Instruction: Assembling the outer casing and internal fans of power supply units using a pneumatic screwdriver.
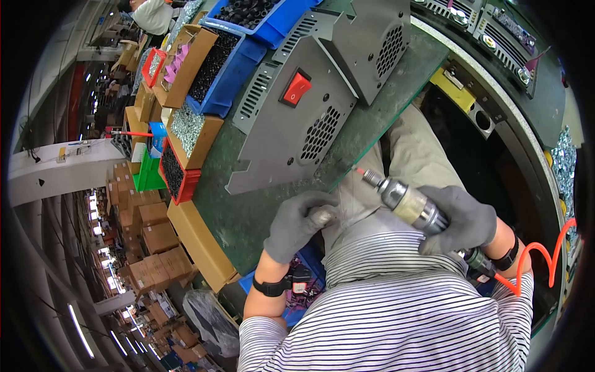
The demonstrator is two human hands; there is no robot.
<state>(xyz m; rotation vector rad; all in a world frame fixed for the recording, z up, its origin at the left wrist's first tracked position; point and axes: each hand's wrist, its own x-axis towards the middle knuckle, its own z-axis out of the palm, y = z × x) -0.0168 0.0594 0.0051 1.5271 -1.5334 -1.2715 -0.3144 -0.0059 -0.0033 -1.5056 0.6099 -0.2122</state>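
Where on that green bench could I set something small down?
The widest bare patch of the green bench lies below the near metal panel, between the long cardboard piece and the left hand. A narrow strip runs between the far metal panel and the bench's edge. The upper left is crowded with blue bins and cardboard boxes.

Dark green desk (214,217), surface scuffed. Two grey metal panels (263,155) placed on it, the nearer fitted with a red switch (297,88). Blue bins (224,93), cardboard box (205,137) and red bin (191,186) lined along the left side, filled with small parts.
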